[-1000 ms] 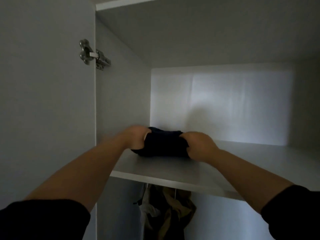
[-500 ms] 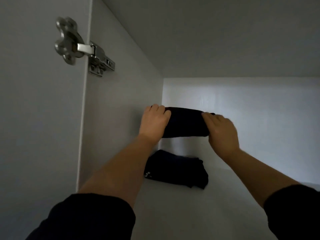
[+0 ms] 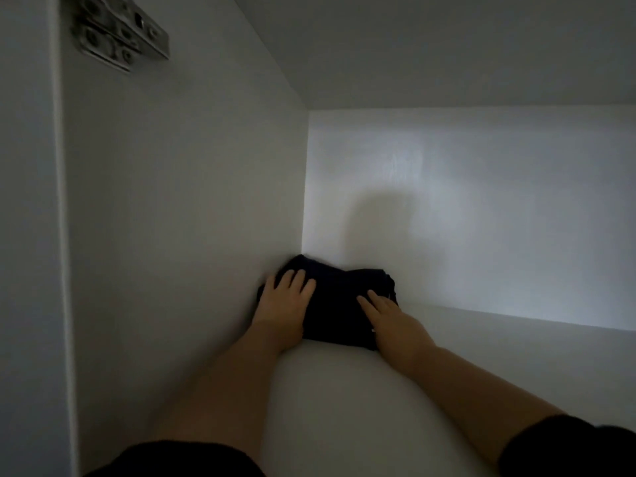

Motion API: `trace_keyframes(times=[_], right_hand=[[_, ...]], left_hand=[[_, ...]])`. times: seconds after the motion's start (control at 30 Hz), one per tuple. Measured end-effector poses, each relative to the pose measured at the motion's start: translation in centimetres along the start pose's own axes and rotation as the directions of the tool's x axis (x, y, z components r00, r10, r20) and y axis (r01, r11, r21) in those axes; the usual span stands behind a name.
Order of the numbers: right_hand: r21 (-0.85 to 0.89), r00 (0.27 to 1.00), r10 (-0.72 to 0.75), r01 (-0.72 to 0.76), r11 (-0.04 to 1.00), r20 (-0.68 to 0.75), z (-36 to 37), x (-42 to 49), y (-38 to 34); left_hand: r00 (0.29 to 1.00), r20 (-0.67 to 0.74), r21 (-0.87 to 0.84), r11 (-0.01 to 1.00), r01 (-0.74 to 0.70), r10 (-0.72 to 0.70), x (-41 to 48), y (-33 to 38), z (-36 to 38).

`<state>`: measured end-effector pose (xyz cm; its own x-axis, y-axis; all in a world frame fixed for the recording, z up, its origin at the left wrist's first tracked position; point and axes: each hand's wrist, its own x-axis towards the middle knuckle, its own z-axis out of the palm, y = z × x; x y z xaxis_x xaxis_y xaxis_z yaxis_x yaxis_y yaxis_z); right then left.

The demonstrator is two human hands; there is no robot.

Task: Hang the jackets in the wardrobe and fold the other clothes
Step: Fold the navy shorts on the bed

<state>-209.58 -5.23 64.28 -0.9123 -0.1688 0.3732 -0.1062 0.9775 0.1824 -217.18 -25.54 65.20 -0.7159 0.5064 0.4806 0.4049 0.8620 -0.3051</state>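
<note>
Head view, and I'm looking into a white wardrobe compartment with smooth, matte panels. The folded clothes (image 3: 340, 304), a soft, dark, lumpy bundle, sit on the shelf (image 3: 344, 407) in the back left corner, touching the side wall (image 3: 189, 201) and close against the back panel (image 3: 481, 218). My left hand (image 3: 285, 301) lies flat on the bundle's left part, fingers straight and spread, gripping nothing. My right hand (image 3: 389, 318) rests on the right part, fingers straight and together, also not gripping. Both forearms are bare, with dark sleeves (image 3: 179, 459) at the bottom edge. A blurred metal hinge (image 3: 117, 32) glints top left. I can't tell how many garments are in the pile.
</note>
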Motion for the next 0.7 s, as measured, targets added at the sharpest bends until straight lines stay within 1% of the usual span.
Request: trace_keyframes(times=[0.03, 0.07, 0.13, 0.17, 0.23, 0.3, 0.33, 0.4, 0.53, 0.7], right_hand=[[-0.01, 1.0, 0.0, 0.0, 1.0, -0.002, 0.1, 0.0, 0.0], [-0.02, 1.0, -0.004, 0.004, 1.0, -0.003, 0.1, 0.1, 0.1], [-0.034, 1.0, -0.007, 0.008, 0.999, 0.003, 0.1, 0.2, 0.3], [-0.04, 1.0, -0.002, 0.003, 0.999, 0.013, 0.1, 0.1, 0.4], [-0.045, 0.999, 0.015, -0.013, 0.999, 0.049, -0.4, -0.5, 0.5], [-0.018, 0.993, 0.066, -0.065, 0.998, 0.095, -1.3, -1.9, 0.5], [0.003, 0.989, 0.101, -0.102, 0.995, 0.109, -1.9, -2.8, 0.6], [0.012, 0.982, 0.155, -0.157, 0.988, 0.106, -3.4, -5.2, 0.9], [-0.142, 0.961, 0.272, -0.265, 0.954, 0.037, -7.4, -12.4, 2.5], [-0.255, 0.872, 0.482, -0.487, 0.835, -0.087, -13.7, -24.8, 4.0]], left_hand=[[0.996, 0.01, -0.018, 0.996, -0.085, 0.085, -0.2, 0.4, 0.0], [0.99, 0.039, -0.056, 0.99, -0.132, 0.135, -0.3, 0.8, 0.0], [0.984, 0.127, -0.116, 0.987, -0.11, 0.125, 0.1, 1.6, 0.1], [0.983, 0.151, -0.104, 0.991, -0.089, 0.104, 0.3, 1.9, 0.0], [0.98, 0.178, -0.049, 0.996, -0.077, 0.085, 0.4, 2.5, -0.6], [0.98, 0.181, -0.094, 0.993, -0.069, 0.085, -0.2, 3.5, -1.5], [0.983, 0.159, -0.137, 0.988, -0.072, 0.094, -0.6, 4.2, -2.3], [0.986, 0.087, -0.194, 0.973, -0.126, 0.145, -1.7, 6.2, -4.1], [0.957, -0.115, -0.204, 0.936, -0.285, 0.266, -4.3, 11.2, -9.3], [0.913, -0.265, -0.302, 0.872, -0.385, 0.312, -9.3, 18.9, -17.1]])
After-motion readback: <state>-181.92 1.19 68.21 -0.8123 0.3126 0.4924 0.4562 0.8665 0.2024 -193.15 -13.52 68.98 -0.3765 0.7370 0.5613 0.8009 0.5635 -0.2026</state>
